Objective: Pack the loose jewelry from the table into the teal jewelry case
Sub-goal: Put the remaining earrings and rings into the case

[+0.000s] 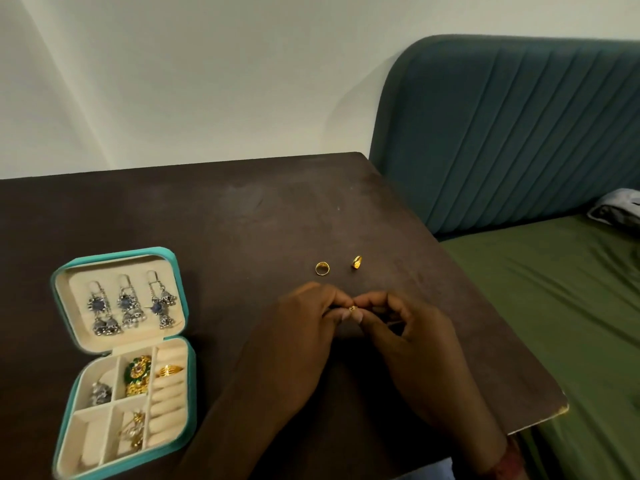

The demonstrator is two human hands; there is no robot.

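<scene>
Jewelry in hand is a tiny gold piece [353, 308], pinched between the left grip [304, 327] and right grip [415, 327] just above the worktop [242, 220], well right of the open teal jewelry case [86, 434]. It looks light, stiff and slippery, so easy to drop; hold it by its edges. One gold ring [322, 268] and another ring [357, 262] lie beyond; pinch each across its band.

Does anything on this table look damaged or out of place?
The table has a chipped right corner, pale under the dark top. Two gold rings lie loose outside the open teal case, while the left hand and right hand pinch a small gold piece.
</scene>
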